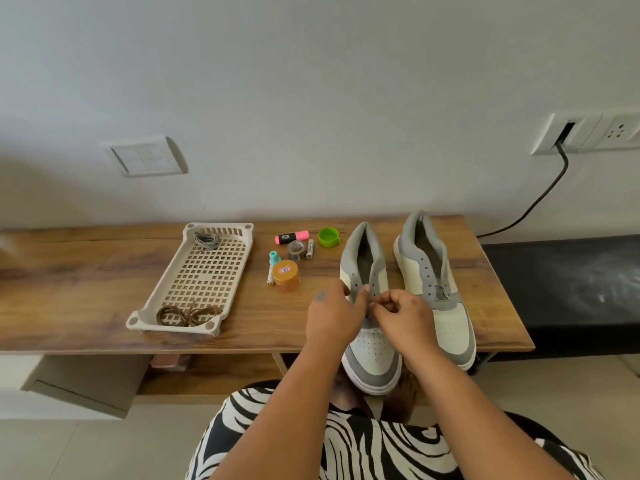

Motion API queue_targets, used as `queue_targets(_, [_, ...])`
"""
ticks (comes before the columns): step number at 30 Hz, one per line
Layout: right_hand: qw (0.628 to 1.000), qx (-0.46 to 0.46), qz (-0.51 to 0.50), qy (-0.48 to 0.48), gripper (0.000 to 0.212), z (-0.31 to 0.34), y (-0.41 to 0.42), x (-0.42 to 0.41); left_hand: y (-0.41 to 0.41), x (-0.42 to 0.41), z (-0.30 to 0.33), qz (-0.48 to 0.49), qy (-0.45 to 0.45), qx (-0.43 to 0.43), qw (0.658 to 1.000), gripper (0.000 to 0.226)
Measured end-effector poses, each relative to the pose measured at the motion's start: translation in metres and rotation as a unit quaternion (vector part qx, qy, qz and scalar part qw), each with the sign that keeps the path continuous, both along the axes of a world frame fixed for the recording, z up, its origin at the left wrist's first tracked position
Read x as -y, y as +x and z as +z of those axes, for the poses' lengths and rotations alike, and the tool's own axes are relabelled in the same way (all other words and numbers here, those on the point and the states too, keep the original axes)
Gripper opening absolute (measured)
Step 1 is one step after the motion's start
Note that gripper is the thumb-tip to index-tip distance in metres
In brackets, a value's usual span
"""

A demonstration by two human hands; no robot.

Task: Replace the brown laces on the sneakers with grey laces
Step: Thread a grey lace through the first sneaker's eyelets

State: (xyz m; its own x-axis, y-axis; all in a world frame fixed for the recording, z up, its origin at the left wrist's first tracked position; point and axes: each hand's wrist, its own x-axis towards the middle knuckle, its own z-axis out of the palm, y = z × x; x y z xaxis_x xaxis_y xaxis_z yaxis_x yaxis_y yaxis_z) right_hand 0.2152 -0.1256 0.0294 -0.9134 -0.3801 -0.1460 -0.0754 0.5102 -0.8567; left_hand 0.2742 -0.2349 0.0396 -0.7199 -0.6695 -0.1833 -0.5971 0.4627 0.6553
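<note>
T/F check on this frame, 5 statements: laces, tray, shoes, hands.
1. The brown laces lie in the near end of the tray. True.
2. A grey lace lies bundled at the tray's far end. True.
3. Both hands work at the right-hand sneaker. False: the left hand and the right hand are over the left sneaker; the right sneaker is untouched.
4. The green cap sits inside the tray. False: the green cap sits on the table, between the pink highlighter and the sneakers.
5. The sneakers' toes point toward the person. True.
</note>
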Motion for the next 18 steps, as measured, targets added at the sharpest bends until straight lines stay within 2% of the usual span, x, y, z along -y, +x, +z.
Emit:
queue_targets(11, [0.999, 0.033, -0.008, -0.019, 0.005, -0.002, -0.006, -0.001, -0.008, 0.000, 0.002, -0.032, -0.054, 0.016, 0.998, 0.028])
queue_targets(15, [0.999, 0.044, 0.005, -0.031, 0.002, 0.000, -0.009, -0.002, -0.007, 0.011, 0.006, -0.053, -0.031, 0.022, 0.998, 0.022])
queue_targets(18, [0.998, 0.038, 0.034, -0.032, 0.009, 0.005, -0.012, -0.003, -0.003, 0.016, 0.008, -0.063, -0.013, 0.010, 0.998, 0.023])
